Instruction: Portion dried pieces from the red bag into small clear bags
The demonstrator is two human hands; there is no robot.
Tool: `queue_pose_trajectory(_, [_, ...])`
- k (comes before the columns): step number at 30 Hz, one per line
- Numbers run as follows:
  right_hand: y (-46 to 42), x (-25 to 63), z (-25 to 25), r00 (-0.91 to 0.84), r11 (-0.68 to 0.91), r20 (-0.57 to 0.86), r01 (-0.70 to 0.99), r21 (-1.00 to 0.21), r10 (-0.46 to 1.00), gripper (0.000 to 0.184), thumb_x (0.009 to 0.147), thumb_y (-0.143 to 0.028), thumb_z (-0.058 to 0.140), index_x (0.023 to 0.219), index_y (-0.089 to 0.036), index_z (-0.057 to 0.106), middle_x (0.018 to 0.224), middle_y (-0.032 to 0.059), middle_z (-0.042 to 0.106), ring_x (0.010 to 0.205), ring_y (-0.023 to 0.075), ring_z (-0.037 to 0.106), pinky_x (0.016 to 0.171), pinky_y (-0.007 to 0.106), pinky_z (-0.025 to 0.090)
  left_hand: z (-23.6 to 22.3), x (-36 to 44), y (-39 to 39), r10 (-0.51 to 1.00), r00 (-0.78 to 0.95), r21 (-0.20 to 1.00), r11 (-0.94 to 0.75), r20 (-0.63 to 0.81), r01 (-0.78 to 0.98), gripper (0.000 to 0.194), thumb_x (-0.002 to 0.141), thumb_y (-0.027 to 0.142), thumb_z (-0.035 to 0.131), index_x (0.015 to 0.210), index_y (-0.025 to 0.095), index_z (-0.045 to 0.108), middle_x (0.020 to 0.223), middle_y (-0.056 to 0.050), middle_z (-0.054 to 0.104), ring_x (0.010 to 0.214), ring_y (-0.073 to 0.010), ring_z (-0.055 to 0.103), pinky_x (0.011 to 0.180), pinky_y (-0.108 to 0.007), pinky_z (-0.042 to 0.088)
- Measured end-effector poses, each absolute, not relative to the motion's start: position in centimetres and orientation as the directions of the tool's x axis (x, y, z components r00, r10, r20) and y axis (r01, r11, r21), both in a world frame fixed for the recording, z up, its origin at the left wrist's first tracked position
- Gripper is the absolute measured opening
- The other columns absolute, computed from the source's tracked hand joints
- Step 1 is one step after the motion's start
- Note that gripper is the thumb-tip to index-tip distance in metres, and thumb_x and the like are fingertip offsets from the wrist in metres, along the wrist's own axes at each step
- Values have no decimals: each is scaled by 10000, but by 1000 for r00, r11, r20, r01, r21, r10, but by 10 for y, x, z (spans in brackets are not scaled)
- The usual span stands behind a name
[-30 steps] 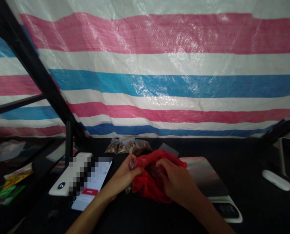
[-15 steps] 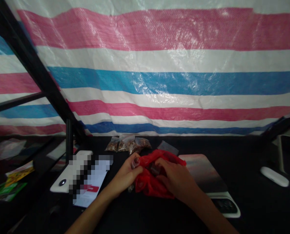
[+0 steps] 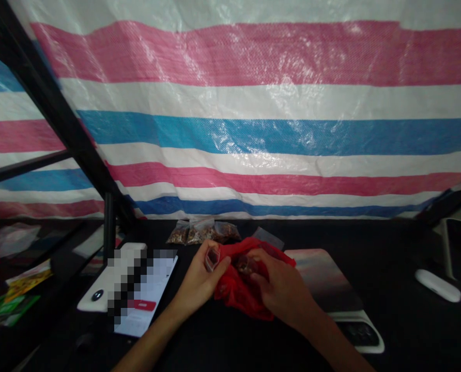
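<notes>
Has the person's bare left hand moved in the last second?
Yes, slightly: the bare left hand has shifted up the picture, nearer the pink and blue striped plastic sheet; raised or pushed forward, I cannot tell.

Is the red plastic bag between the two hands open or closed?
Open: the red plastic bag has a gaping mouth, and something brownish shows within it, at the right hand.

- Red bag [image 3: 241,297]: thin plastic, crumpled, mouth open.
- Small clear bag [image 3: 212,258]: mouth gaping, at the red bag's left edge.
- Brownish contents [image 3: 245,265]: blurred, within the red bag's mouth.
</notes>
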State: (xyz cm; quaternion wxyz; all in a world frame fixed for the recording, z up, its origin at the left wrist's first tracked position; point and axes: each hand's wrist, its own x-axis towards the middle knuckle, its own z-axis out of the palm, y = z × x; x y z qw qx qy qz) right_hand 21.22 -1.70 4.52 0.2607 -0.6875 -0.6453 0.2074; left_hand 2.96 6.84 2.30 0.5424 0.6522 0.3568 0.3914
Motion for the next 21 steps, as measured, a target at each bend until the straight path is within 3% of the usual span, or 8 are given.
queue_pose_trajectory(4, [-17,213,48,110,-68,24,753,-655,994,245,919,-161,544,1131,-263,613,1125,26,759,1062,229,700,881,333,454,22,28,67,891,351,916,-363,289,168,173,905,363,621,952,214,547,908,-2,585,821,-163,570,770,-265,452])
queue_pose_trajectory(12, [-17,217,49,122,-28,92,735,-678,988,270,956,-172,497,1197,-273,567,1204,44,729,1093,228,693,906,353,477,30,20,64,874,260,865,-464,411,190,152,907,345,636,972,225,567,842,13,620,773,-154,596,733,-246,465])
queue_pose_trajectory(17, [-16,220,42,85,98,232,730,-676,969,285,920,-172,524,1180,-251,608,1225,65,703,1139,241,653,971,393,484,32,26,57,859,416,880,-416,298,229,143,882,330,665,958,221,612,781,24,652,702,-141,609,674,-228,468])
queue_pose_trajectory(21, [-16,219,35,-3,283,391,695,-661,920,273,981,-292,502,1228,-228,597,1226,101,694,1146,259,645,999,419,498,25,32,56,845,498,910,-346,196,228,164,864,328,680,970,217,622,788,14,689,705,-151,640,666,-229,477])
